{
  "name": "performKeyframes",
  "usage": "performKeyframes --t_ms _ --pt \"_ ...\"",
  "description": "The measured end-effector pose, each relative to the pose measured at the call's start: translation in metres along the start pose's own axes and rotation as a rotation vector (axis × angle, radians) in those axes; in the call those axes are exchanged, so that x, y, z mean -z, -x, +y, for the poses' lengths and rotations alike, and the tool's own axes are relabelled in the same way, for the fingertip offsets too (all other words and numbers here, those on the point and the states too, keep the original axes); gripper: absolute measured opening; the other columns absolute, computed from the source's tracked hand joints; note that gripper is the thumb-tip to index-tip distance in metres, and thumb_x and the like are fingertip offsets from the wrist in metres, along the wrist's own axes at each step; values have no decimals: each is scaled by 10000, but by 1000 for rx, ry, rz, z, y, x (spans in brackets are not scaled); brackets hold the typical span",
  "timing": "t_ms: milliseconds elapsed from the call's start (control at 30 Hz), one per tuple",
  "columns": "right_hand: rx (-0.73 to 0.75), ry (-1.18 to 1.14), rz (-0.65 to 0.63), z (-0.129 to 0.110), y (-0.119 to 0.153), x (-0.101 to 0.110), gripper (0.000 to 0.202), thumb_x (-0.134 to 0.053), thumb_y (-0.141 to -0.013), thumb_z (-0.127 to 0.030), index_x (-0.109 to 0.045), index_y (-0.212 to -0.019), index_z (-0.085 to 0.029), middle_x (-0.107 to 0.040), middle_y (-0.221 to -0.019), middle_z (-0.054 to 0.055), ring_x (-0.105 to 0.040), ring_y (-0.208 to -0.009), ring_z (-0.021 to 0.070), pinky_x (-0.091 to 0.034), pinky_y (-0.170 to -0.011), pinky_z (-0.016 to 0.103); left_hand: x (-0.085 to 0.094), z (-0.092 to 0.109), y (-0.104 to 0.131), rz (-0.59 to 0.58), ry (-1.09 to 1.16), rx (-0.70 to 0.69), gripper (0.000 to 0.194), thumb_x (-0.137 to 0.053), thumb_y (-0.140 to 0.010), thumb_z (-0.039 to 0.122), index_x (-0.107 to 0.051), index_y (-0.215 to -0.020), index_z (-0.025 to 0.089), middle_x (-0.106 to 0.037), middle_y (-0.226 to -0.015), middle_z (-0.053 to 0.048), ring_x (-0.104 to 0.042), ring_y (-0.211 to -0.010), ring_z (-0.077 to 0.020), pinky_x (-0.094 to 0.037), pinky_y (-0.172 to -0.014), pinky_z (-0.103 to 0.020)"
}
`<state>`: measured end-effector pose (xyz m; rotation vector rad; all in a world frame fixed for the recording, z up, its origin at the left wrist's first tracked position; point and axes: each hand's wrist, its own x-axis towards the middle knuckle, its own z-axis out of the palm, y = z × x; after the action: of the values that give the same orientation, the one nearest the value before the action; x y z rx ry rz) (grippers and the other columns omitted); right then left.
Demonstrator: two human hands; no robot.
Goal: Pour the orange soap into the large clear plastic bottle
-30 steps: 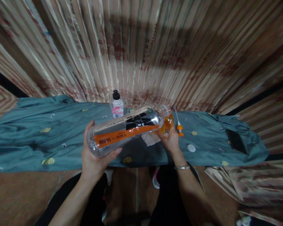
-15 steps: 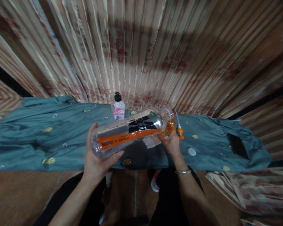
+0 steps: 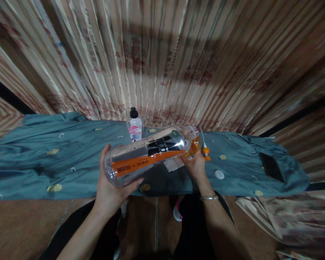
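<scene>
Left hand (image 3: 112, 193) grasps clear bottle (image 3: 148, 155), right hand (image 3: 196, 166) amber bottle (image 3: 196, 146); looks like pouring. Next move calls for steady tilt.

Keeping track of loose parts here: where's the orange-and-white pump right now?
In the head view, the orange-and-white pump lies on the teal cloth, just right of the right hand and orange bottle, farther back than the white disc.

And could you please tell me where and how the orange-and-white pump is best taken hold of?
I'd grip the pump by its orange end, coming from the right: that end is thicker and lies on the near side, the thin tube points toward the curtain, and the right hand and orange bottle crowd its left.
</scene>
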<state>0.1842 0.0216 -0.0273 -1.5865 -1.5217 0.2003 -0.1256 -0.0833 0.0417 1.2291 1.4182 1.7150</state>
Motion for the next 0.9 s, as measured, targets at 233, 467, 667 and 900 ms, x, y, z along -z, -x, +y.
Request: performKeyframes --t_ms 233,467,667,900 --pt "-50 -45 -28 -1 0 2 739 -796 -807 -561 -663 -1371 -103 -805 -1219 247 -812 -1131 437 -697 -960 615 -3 -2 3 19 -6 -47 1229 -1053 -551 453 -494 -1635 302 -714 -1558 -163 -807 -1282 -385 -672 -1116 -576" --pt "-74 -23 -34 -4 -1 4 701 -807 -790 -548 -671 -1330 -123 -812 -1191 234 -816 -1118 439 -688 -965 625 2 -11 4 -33 -60 -85 1198 -1008 -628 454 -441 -1677 335 -646 -1658 -145 -773 -1360 -351 -627 -1177 -529" --pt "-49 -33 7 -1 0 2 709 -787 -792 -560 -682 -1347 -132 -823 -1200 231 -823 -1037 414 -705 -884 578 4 -14 6 -54 -90 -98 1194 -966 -669 428 -385 -1707 321 -607 -1697 -168 -768 -1373 -347 -649 -1146 -496" --pt "-38 -51 1 -3 0 2 701 -763 -795 -587 -683 -1326 -136 -827 -1190 217 -822 -1066 406 -702 -901 561 3 -6 4 -45 -126 -118 1125 -918 -678 376 -409 -1678 290 -680 -1616 -164 -786 -1345 -337 -646 -1156 -490"
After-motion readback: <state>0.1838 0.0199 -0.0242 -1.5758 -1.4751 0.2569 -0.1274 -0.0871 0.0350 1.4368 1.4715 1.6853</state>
